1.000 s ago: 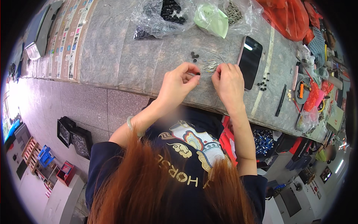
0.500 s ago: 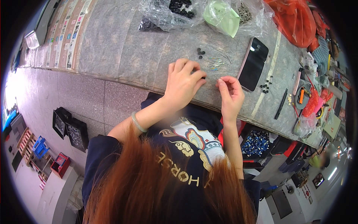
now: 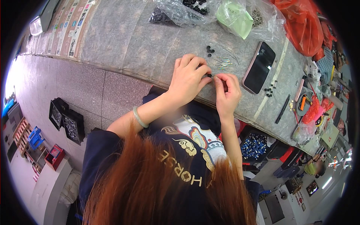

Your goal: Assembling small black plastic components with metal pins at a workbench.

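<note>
Over the table's near edge, my left hand (image 3: 188,78) pinches a small black cylindrical piece (image 3: 209,75) between thumb and forefinger. The fingertips of my right hand (image 3: 228,93) are pressed together right beside that piece. Whatever they grip is too small to make out. Just beyond the hands lies a loose bunch of thin metal pins (image 3: 225,63). Several small black pieces (image 3: 210,50) like the held one sit to the left of the pins.
Right of the pins lies a phone (image 3: 259,67), with several small black-and-silver parts (image 3: 269,91) near its lower end. A black pen-like stick (image 3: 282,109) is farther right. Plastic bags of black pieces (image 3: 195,8) and metal pins (image 3: 257,18) stand at the back, beside a red bag (image 3: 302,26).
My right hand has moved left, bringing its fingertips up to the black piece in my left hand. The view has shifted slightly.
</note>
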